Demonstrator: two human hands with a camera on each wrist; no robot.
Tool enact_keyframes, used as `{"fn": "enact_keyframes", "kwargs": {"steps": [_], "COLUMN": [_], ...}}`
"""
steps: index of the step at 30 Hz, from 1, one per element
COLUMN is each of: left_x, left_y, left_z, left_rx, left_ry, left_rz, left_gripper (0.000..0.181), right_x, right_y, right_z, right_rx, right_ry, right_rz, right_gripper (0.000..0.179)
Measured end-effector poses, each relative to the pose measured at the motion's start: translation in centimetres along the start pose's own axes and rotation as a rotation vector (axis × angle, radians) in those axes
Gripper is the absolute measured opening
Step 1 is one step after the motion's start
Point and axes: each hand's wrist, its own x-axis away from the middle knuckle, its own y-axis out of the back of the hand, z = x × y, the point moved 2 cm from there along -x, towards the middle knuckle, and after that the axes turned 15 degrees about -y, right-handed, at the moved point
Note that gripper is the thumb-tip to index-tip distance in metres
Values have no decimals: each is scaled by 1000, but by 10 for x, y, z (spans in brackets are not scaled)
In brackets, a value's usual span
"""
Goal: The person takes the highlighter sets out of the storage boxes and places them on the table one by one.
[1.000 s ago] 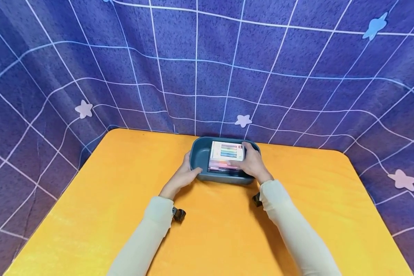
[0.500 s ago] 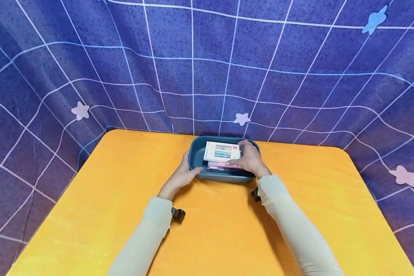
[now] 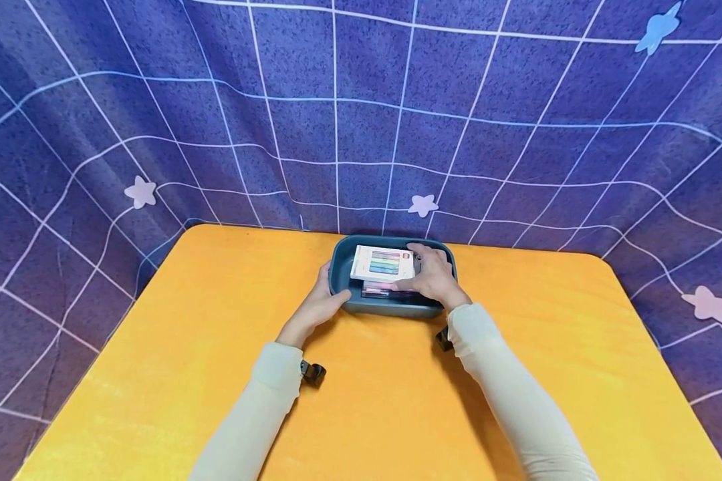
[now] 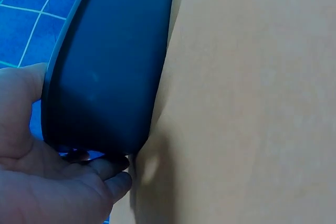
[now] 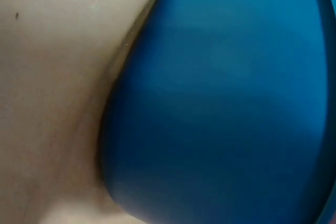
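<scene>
A dark blue-green storage bin (image 3: pixel 391 309) with rounded corners stands on the table. My left hand (image 3: pixel 317 308) grips its left end, thumb at the rim. In the left wrist view the fingers of that hand (image 4: pixel 58 182) curl round the outside corner of the bin (image 4: pixel 107 72). Inside lies a white box (image 3: pixel 382 263) with a printed panel of coloured pens. My right hand (image 3: pixel 436 275) reaches into the bin and holds this box by its right end. Below the box shows a flat pink and dark pack (image 3: pixel 374 289), partly hidden. The right wrist view shows mainly the bin's outer wall (image 5: pixel 220 98).
A yellow cloth (image 3: pixel 361 401) covers the table. Behind the bin and at both sides hangs a blue curtain (image 3: pixel 301 153) with white grid lines and stars. The left part of the bin's floor (image 3: pixel 341 270) shows beside the white box.
The white box has shifted left inside the bin, my right hand moving slightly left with it. More of the pink pack's left part stays uncovered below. My left hand keeps its grip.
</scene>
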Motion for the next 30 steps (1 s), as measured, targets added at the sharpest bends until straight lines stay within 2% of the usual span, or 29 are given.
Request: {"fn": "enact_keyframes", "kwargs": {"steps": [5, 12, 18, 25, 30], "left_x": [0, 0, -1, -2, -2], "left_y": [0, -2, -4, -5, -5], "left_z": [2, 1, 4, 5, 5], "left_rx": [2, -2, 18, 21, 30], "left_ry": [39, 47, 52, 40, 28], "left_rz": [-12, -26, -75, -83, -81], "left_gripper": [85, 84, 83, 83, 83], "right_x": [0, 2, 5, 7, 9], "right_y": [-1, -2, -3, -1, 1], "right_z": [1, 6, 11, 10, 7], "right_rx": [23, 23, 46, -41, -56], "right_ry": [39, 40, 74, 84, 68], "right_rz": [5, 16, 3, -14, -21], "right_gripper": [92, 90, 88, 86, 86]}}
